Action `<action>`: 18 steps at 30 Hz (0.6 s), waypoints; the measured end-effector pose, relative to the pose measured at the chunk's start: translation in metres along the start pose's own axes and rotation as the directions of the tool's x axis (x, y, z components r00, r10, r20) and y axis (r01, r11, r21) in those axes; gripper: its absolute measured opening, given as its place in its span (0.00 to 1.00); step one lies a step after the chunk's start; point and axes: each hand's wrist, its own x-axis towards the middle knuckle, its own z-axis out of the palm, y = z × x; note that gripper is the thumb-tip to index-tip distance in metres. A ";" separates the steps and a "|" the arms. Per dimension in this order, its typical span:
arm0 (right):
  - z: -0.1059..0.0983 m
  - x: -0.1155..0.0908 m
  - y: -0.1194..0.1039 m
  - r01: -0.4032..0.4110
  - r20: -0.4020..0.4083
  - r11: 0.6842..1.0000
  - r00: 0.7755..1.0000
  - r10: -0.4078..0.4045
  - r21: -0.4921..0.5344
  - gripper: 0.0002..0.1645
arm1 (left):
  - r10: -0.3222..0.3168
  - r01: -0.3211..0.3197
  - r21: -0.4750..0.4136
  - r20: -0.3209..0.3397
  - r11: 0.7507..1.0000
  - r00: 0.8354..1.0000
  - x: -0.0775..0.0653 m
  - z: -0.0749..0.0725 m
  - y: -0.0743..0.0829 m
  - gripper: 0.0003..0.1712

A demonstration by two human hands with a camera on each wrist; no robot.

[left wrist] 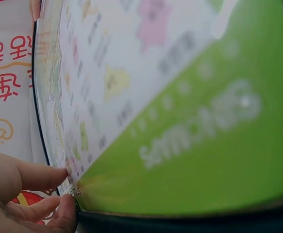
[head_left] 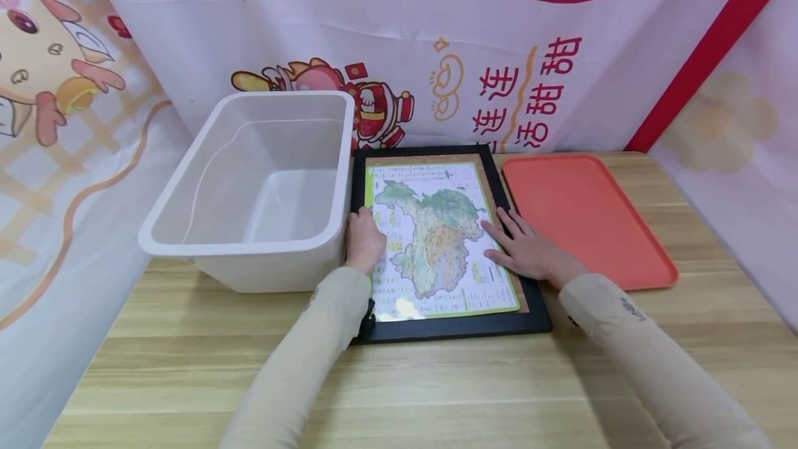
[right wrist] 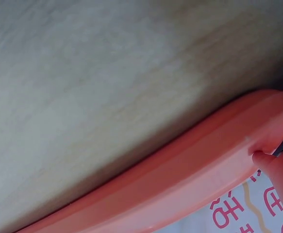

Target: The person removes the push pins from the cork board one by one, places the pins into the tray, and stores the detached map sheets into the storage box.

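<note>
A glossy map with a green border lies inside a black frame, over a brown backing that shows along the top and right. At the left side of the frame is my left hand, its fingers curled. The left wrist view has its thumb and fingertips pinching at the map's green edge, right beside the black rim. My right hand rests with spread fingers across the frame's right side, fingertips over the map's margin. In the right wrist view, one finger overlaps the rim of the red tray.
A deep white bin stands close against the frame's left side. To the right, the flat red tray lies on the wood-grain table. Printed white cloth hangs behind and at both sides.
</note>
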 end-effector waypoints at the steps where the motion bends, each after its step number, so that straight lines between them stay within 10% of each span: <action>1: 0.000 0.000 0.000 0.002 -0.002 1.000 1.000 -0.002 0.000 0.44 | 0.000 0.000 0.003 0.000 1.000 1.000 0.000 0.000 0.000 0.26; 18: 0.002 0.001 0.001 0.024 -0.021 0.999 1.000 -0.023 0.023 0.43 | 0.015 -0.016 -0.037 -0.022 0.999 1.000 -0.001 0.000 0.001 0.22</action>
